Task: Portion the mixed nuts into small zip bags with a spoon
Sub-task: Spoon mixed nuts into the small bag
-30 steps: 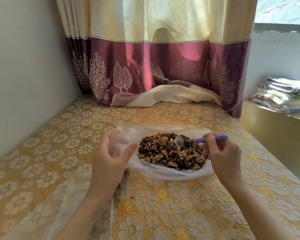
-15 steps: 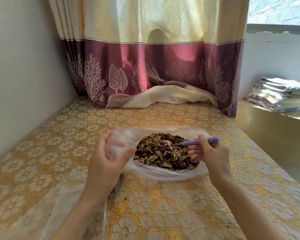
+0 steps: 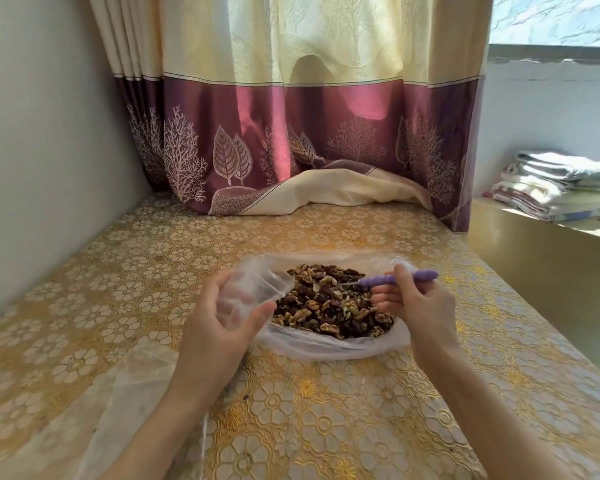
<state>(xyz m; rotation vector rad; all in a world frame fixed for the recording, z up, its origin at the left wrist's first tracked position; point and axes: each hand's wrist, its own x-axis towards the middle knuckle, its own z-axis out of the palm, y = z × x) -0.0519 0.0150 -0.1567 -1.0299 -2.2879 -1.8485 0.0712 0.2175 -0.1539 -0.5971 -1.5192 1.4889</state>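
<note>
The small zip bag (image 3: 253,289), thin clear film, is gripped by the left hand (image 3: 222,327) just left of the nuts (image 3: 333,306). Since a second ago the spoon (image 3: 388,280), purple-handled and pinched by the right hand (image 3: 420,306), is sunk bowl-first into the heap; a scoop is judged under way. Nuts lie knobbly, brown, in a large floppy bag (image 3: 326,348) on the patterned table (image 3: 326,427).

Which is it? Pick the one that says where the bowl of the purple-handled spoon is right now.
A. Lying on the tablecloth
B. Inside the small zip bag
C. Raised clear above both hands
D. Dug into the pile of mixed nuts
D: the right hand grips the spoon by its purple handle, and the metal end is sunk among the mixed nuts, beside the small zip bag that the left hand holds.
</note>
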